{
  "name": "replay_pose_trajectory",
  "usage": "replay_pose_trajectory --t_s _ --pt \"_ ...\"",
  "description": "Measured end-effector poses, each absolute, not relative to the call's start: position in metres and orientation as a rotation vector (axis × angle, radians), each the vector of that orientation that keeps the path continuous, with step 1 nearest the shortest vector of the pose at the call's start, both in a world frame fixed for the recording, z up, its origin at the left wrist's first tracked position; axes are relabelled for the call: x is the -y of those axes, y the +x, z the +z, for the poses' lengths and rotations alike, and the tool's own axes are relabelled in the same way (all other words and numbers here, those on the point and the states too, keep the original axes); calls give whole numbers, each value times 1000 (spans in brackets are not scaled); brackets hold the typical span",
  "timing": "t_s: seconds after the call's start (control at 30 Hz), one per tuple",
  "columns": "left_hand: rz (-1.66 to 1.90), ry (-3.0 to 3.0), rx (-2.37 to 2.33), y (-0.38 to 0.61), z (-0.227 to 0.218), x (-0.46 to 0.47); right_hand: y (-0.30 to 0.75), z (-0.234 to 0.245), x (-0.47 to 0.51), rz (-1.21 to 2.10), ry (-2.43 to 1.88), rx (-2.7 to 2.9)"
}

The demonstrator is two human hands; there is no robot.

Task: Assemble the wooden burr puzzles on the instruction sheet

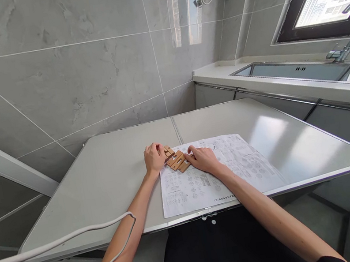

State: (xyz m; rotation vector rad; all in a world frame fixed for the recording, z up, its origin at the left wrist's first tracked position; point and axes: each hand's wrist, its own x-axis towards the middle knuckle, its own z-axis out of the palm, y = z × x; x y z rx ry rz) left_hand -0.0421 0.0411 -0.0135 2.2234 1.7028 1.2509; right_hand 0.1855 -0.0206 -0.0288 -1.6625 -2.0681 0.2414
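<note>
Several flat light-brown wooden puzzle pieces with slots and notches lie side by side in a slanted row, over the upper left part of a printed paper sheet. At the row's left end is my left hand, its fingers curled in against the wood. My right hand rests over the sheet, with bent fingers and thumb on the piece at the right end. Its fingertips partly cover that piece. Small line drawings and text fill the sheet.
The sheet lies on a pale folding table with a centre seam. A white cable crosses my left forearm. To the right are a counter with a sink, a faucet and a window. A grey tiled wall stands behind.
</note>
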Motion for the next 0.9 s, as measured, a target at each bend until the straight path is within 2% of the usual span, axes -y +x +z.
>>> replay_pose_trajectory --t_s 0.5,0.9 --pt "1345 1820 -1767 -54 -28 -55 173 -26 19 223 -1615 2150" --pt "1365 1700 -1711 -52 -27 -55 180 -22 25 472 -1395 2000"
